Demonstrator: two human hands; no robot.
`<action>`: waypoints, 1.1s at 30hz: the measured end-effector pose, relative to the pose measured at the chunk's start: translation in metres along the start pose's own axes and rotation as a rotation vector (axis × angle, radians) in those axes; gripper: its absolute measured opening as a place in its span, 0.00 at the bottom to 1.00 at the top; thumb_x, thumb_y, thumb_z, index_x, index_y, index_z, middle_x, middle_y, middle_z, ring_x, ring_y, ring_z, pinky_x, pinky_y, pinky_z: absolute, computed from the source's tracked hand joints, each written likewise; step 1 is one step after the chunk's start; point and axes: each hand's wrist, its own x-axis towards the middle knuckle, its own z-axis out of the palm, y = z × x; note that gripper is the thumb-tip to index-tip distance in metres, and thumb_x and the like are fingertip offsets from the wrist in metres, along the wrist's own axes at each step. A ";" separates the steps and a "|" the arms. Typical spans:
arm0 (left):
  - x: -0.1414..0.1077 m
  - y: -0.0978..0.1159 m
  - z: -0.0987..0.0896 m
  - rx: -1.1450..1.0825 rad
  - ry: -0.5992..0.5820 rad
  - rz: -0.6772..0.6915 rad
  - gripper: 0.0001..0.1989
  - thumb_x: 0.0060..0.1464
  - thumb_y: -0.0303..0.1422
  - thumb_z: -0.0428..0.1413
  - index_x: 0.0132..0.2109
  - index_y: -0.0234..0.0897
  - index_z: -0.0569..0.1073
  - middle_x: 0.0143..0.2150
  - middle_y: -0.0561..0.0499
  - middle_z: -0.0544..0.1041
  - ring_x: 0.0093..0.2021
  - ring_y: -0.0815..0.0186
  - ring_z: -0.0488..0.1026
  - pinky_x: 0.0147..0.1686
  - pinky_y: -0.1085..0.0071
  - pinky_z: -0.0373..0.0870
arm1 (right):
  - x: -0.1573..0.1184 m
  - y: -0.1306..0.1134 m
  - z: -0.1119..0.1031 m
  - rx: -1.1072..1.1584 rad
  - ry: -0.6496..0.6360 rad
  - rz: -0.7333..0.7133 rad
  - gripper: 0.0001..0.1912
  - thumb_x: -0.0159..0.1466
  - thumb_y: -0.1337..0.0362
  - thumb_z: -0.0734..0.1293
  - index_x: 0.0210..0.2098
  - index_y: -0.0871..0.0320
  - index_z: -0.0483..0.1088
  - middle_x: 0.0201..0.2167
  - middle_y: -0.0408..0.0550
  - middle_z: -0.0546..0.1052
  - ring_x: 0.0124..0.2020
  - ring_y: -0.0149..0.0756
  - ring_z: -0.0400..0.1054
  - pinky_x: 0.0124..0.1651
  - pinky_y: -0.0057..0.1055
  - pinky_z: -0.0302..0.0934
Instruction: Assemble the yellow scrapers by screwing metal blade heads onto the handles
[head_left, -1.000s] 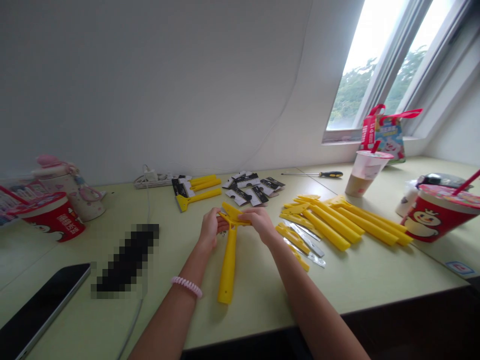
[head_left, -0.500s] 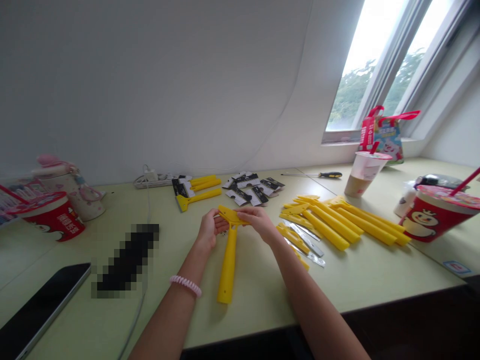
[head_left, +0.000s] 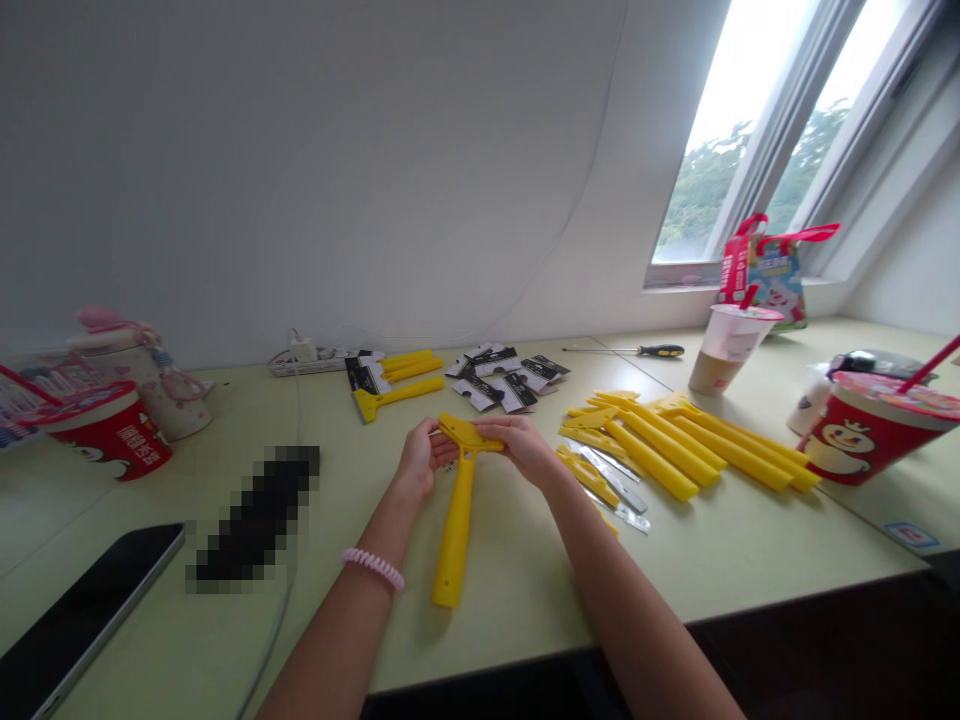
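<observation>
A yellow scraper (head_left: pixel 456 530) is held by its head between both hands, its handle pointing toward me. My left hand (head_left: pixel 420 457) grips the left end of the head, and my right hand (head_left: pixel 525 447) pinches the right end. To the right lie several yellow scraper handles (head_left: pixel 660 450), with smaller yellow pieces (head_left: pixel 589 475) and metal blades (head_left: pixel 626 490) beside them. Behind my hands, a scraper with a grey blade (head_left: pixel 397 395) lies near other yellow handles and black-and-white cards (head_left: pixel 502 375).
A screwdriver (head_left: pixel 660 350) lies at the back. Cups stand at the right (head_left: pixel 877 430) and left (head_left: pixel 112 430), beside a pink-lidded bottle (head_left: pixel 176 400). A phone or tablet (head_left: pixel 90 610), a cable (head_left: pixel 289 590) and a power strip (head_left: pixel 322 362) are on the left.
My right fingers have shifted slightly on the scraper head, and its handle end has swung a little to the left. My left hand keeps its hold.
</observation>
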 end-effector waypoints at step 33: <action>-0.010 -0.015 0.009 0.262 -0.422 0.054 0.11 0.52 0.40 0.46 0.34 0.35 0.62 0.17 0.55 0.64 0.11 0.74 0.59 0.10 0.79 0.51 | -0.003 -0.004 0.004 -0.197 0.163 -0.200 0.12 0.45 0.65 0.67 0.30 0.61 0.75 0.26 0.47 0.76 0.30 0.33 0.67 0.36 0.30 0.59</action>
